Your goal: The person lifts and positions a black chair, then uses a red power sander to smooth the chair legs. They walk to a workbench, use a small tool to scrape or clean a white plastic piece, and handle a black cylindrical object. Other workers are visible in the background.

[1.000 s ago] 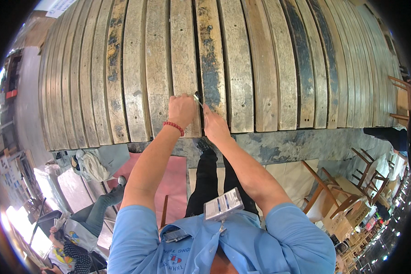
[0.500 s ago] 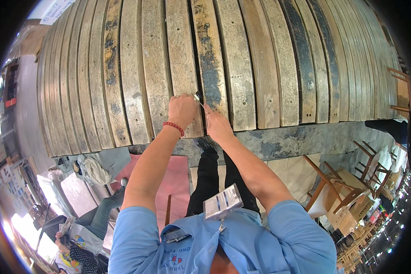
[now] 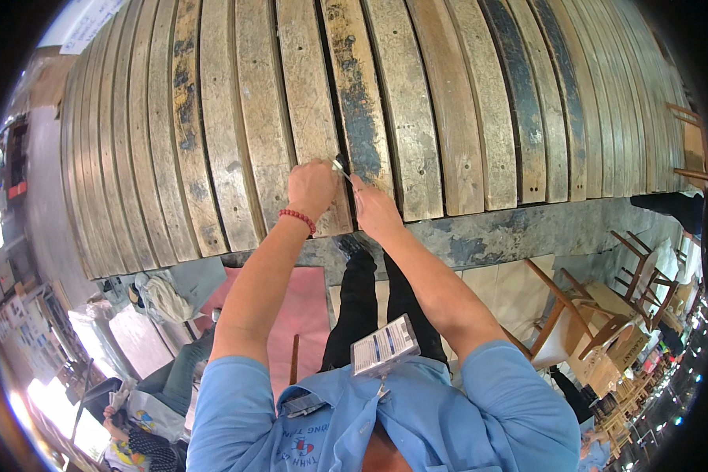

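Left hand (image 3: 311,187) is closed around a small metal tool (image 3: 341,165), apparently a scraper; right hand (image 3: 375,209), loosely curled, is pressed just beside it on the weathered wooden slats (image 3: 417,118).

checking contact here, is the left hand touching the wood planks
Touching. The head view shows the left hand closed against a weathered plank, with no gap between them, beside a small metal tool. The right hand rests there too.
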Tool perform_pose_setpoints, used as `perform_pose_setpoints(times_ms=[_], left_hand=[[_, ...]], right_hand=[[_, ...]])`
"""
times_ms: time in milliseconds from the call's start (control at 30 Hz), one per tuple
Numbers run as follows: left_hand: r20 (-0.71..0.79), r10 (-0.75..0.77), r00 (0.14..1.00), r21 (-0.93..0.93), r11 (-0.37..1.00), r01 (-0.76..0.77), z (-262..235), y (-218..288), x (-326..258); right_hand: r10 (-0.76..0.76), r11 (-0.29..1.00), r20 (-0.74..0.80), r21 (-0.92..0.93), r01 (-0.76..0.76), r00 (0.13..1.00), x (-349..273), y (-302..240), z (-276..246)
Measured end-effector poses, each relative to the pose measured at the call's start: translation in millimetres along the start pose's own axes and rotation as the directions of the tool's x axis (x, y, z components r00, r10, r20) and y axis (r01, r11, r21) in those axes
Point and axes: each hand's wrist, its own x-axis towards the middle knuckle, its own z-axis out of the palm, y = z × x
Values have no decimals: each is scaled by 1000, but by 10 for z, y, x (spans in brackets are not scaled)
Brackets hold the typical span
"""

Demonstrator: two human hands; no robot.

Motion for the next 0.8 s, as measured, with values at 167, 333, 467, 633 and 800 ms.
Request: perform_pose_setpoints(times_ms=[167,333,467,633,800], left_hand=[[28,9,1000,0,1000,-9,23,-17,-3],[-26,1,1000,-55,999,-3,39,-43,-6],[-5,19,1000,-52,998,-20,46,-60,-33],[-49,-4,999,-157,988,-4,39,-58,-58],[-50,-25,998,-229,973,12,52,-68,-39]], right_hand=[[5,1000,-15,7,-4,1000,24,-43,-26],[86,996,72,-22,-84,994,-31,-60,-59],[65,997,-8,-38,-65,998,13,-54,36],[78,997,22,-31,-78,997,-2,-28,46],[63,998,7,-23,-62,998,-39,-23,35]])
